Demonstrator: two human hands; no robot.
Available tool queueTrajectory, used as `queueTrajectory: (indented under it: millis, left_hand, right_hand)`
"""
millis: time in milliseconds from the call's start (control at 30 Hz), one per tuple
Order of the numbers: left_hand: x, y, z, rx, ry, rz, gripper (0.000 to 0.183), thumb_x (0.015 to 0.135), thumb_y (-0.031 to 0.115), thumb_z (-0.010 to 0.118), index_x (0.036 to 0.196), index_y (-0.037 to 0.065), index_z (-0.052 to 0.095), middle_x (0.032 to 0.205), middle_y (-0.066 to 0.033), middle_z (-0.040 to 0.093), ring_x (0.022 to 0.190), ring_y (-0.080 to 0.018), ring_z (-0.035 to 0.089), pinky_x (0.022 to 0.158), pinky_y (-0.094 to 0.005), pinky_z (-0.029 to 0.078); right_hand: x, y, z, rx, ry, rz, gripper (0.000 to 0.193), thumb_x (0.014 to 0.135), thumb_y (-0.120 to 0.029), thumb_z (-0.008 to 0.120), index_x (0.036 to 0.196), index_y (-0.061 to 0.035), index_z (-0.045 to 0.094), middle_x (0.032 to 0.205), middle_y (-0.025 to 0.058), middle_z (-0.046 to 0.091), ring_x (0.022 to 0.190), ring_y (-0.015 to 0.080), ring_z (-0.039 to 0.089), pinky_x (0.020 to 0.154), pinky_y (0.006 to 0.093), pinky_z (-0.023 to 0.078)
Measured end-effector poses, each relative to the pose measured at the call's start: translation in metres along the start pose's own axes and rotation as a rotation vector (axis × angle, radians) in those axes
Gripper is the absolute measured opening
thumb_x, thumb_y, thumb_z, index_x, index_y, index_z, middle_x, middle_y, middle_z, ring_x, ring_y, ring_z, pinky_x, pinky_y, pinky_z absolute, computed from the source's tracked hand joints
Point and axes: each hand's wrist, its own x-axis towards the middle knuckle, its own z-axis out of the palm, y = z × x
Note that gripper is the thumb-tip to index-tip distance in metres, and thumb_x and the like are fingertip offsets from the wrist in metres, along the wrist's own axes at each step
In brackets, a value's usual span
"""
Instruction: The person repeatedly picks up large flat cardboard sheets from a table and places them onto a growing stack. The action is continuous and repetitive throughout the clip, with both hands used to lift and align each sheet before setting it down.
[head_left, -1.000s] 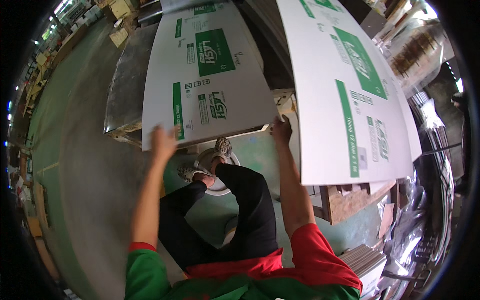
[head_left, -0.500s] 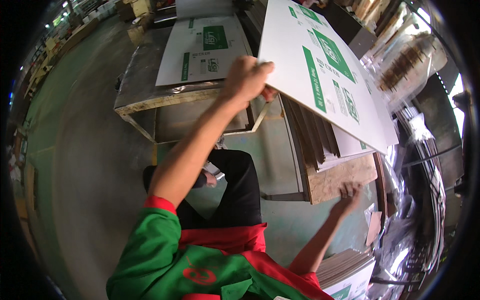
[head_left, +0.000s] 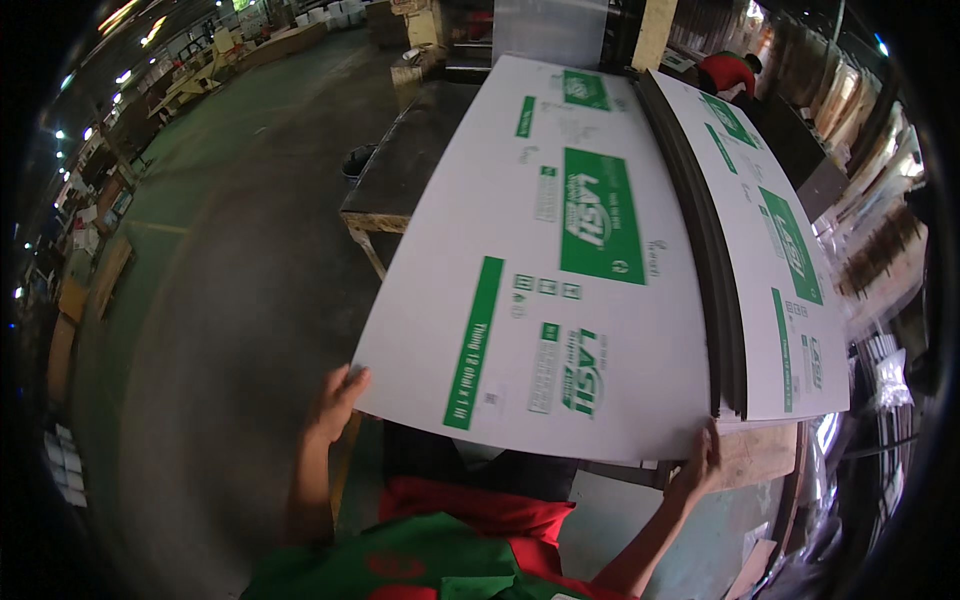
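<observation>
A large white cardboard sheet (head_left: 480, 200) with green print stretches in front of me, between the table and the stack. My left hand (head_left: 335, 405) pinches its near left corner, thumb on top and the other fingers mostly hidden underneath. At the near right corner, my right hand (head_left: 700, 468) holds the edge with its fingers along the side. To the right of this sheet lies a stack of similar printed cardboard sheets (head_left: 775, 240), close to the held sheet's right edge. The far end of the held sheet reaches over the table.
A dark-topped table (head_left: 430, 130) with a worn front edge stands ahead, partly covered by the sheet. Under the stack is a wooden board (head_left: 755, 458). Clear plastic wrap (head_left: 890, 385) hangs at the right. Another person (head_left: 728, 73) in red bends over at the far right.
The sheet, earlier tilted up over the right stack by my left hand alone, has swung left and flattened out. My right hand, earlier empty near the wooden board, now holds its near right corner.
</observation>
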Motion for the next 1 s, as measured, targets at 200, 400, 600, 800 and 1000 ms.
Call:
queueTrajectory:
  millis: [200,400,600,800,1000]
  left_hand:
    - [0.004,-0.042,-0.011,-0.281,0.112,-0.093,0.053,0.098,0.025,0.06,0.145,0.004,0.044,0.096,-0.0081,0.065,0.066,-0.0145,0.063,0.045,-0.0303,0.052]
    - [0.005,-0.066,0.002,-0.268,0.134,-0.168,0.061,0.097,0.021,0.061,0.153,0.009,0.038,0.101,-0.0075,0.066,0.06,-0.0104,0.057,0.04,-0.0242,0.044]
    - [0.007,-0.063,-0.001,-0.189,0.18,-0.152,0.064,0.094,0.026,0.067,0.15,0.008,0.043,0.095,-0.005,0.066,0.055,-0.0066,0.052,0.037,-0.0229,0.036]
    - [-0.056,-0.072,-0.012,-0.079,0.284,-0.054,0.055,0.097,0.019,0.061,0.144,-0.005,0.045,0.1,-0.0103,0.066,0.066,-0.0092,0.056,0.053,-0.0253,0.044]
    - [-0.126,-0.096,-0.017,-0.03,0.28,-0.06,0.051,0.097,0.012,0.059,0.138,-0.015,0.046,0.125,-0.0211,0.063,0.113,-0.0214,0.06,0.098,-0.0361,0.047]
  right_hand:
    - [-0.013,0.05,0.045,-0.265,-0.353,0.245,0.044,0.095,-0.015,0.061,0.136,0.0008,0.059,0.061,-0.0077,0.039,0.046,0.0027,0.032,0.04,0.0252,0.026]
    - [-0.015,0.068,0.037,-0.487,-0.254,0.226,0.041,0.098,-0.019,0.057,0.137,-0.0061,0.06,0.06,-0.0053,0.041,0.043,0.0038,0.031,0.039,0.0242,0.027]
    - [-0.019,0.056,0.027,-0.503,-0.289,0.181,0.039,0.099,-0.014,0.054,0.136,-0.0044,0.06,0.067,-0.005,0.043,0.054,0.0044,0.034,0.047,0.0239,0.03]
    - [-0.063,0.028,-0.008,-0.5,-0.276,0.302,0.039,0.099,-0.011,0.053,0.137,-0.0037,0.059,0.069,-0.0054,0.043,0.055,0.0045,0.034,0.048,0.0241,0.03]
    - [-0.106,0.009,-0.061,-0.534,-0.16,0.411,0.039,0.098,-0.01,0.053,0.136,-0.0026,0.06,0.068,-0.0053,0.045,0.055,0.0043,0.035,0.047,0.0239,0.03]
